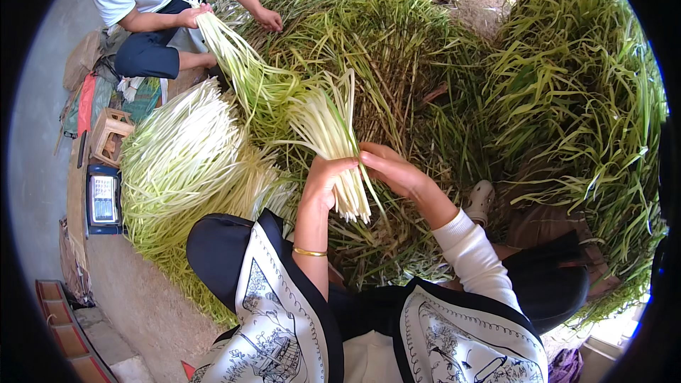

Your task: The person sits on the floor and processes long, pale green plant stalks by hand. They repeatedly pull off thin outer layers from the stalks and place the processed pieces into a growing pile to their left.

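My left hand is closed around a bundle of pale garlic chives, with the white cut ends pointing down towards me and the longer parts fanning out beyond the hand. At the bundle's right side, my right hand meets my left thumb, its fingertips at a green blade that runs along the bundle. Whether it grips that blade I cannot tell. To the left lies a large heap of pale chives.
Another person sits at the upper left, holding a long chive bunch. Leafy green heaps rise on the right. A digital scale and a wooden stool stand at the left. Loose leaves and stalks cover the middle.
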`<act>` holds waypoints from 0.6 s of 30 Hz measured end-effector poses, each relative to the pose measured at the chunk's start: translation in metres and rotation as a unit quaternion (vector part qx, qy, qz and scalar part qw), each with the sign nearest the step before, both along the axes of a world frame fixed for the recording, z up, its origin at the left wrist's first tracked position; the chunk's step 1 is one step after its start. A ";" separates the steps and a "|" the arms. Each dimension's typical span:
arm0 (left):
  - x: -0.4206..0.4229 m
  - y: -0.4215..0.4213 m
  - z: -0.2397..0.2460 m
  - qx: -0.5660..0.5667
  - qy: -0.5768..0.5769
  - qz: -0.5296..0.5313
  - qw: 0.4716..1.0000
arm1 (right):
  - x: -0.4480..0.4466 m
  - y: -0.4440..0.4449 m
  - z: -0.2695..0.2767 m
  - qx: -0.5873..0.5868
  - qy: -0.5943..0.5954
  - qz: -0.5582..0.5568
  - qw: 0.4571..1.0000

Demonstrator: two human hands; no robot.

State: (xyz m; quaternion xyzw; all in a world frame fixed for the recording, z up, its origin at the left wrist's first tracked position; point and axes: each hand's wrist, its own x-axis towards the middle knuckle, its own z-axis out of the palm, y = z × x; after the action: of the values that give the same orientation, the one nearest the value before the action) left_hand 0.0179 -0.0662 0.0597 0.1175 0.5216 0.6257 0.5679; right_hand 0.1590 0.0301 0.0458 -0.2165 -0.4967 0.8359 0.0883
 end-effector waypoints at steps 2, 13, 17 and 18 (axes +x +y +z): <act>-0.002 0.000 -0.012 0.016 0.006 0.007 1.000 | -0.013 -0.002 -0.005 0.066 -0.050 -0.059 0.995; -0.002 -0.004 -0.004 0.017 -0.031 0.012 0.999 | -0.004 -0.011 0.004 -0.120 -0.008 -0.178 0.977; 0.000 -0.002 -0.011 0.004 -0.042 0.002 0.999 | -0.011 -0.007 -0.004 -0.108 -0.019 -0.135 0.985; -0.001 -0.004 -0.007 0.000 -0.036 -0.002 0.999 | -0.011 -0.007 -0.004 -0.099 -0.019 -0.122 0.987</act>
State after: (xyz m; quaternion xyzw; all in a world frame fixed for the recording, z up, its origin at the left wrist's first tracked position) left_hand 0.0172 -0.0699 0.0524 0.0959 0.5005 0.6285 0.5877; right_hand 0.1477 0.0227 0.0422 -0.2992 -0.3828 0.8596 0.1583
